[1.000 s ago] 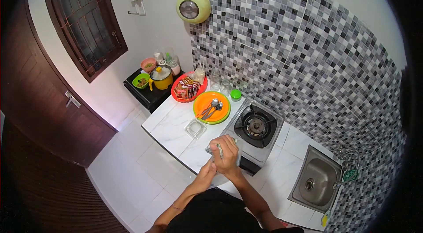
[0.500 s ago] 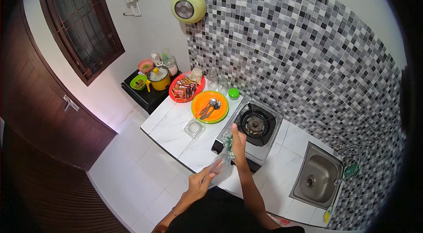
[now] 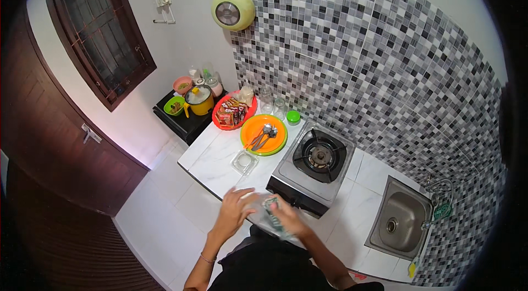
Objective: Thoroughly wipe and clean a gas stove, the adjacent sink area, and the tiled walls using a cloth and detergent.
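Close to my body, over the counter's front edge, I have a clear see-through container [image 3: 257,215], its exact kind blurred. My left hand [image 3: 234,211] grips its left side, fingers bent round it and somewhat smeared by motion. In my right hand [image 3: 290,217] is a green-and-white checked cloth [image 3: 271,208], pressed against the container. On the counter just beyond my left hand lies a clear square piece [image 3: 244,163] with a round ring in it.
An orange plate [image 3: 250,126] bearing spoons sits on a green one. Nearby are a red basket [image 3: 215,119] of sachets, glass jars [image 3: 279,108] and a green-lidded jar [image 3: 293,117]. To the right are a gas stove [image 3: 320,155] and a steel sink [image 3: 404,211]. A yellow pot [image 3: 203,105] stands at left.
My right hand has come down and toward me, bringing the cloth onto the container. My left hand has shifted left and slightly up, its fingers now further round the container.
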Demonstrator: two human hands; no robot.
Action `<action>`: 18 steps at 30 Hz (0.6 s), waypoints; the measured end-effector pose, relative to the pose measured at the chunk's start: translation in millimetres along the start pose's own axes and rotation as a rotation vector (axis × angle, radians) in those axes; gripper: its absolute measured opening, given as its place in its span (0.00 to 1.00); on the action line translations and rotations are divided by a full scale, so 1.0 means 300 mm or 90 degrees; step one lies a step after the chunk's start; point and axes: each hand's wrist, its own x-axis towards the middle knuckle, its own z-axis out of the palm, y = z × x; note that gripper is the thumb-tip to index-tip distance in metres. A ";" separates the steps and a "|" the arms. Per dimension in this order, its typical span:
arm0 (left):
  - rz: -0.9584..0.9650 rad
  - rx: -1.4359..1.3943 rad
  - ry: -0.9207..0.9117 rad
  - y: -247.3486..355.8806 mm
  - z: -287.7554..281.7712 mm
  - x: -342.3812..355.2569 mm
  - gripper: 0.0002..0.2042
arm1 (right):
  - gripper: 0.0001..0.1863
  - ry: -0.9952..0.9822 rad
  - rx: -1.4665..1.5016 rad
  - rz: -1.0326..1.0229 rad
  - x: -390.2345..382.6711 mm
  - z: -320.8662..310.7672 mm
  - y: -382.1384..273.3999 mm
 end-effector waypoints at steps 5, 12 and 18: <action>-0.008 -0.188 0.134 0.071 0.207 -0.012 0.31 | 0.24 0.117 0.186 -0.244 0.027 0.187 0.010; -0.029 -0.270 0.385 0.126 0.291 0.040 0.32 | 0.27 0.206 0.119 -0.195 0.076 0.235 0.031; -0.076 -0.309 0.519 0.044 0.200 0.132 0.26 | 0.21 0.162 0.129 0.031 0.035 0.210 0.125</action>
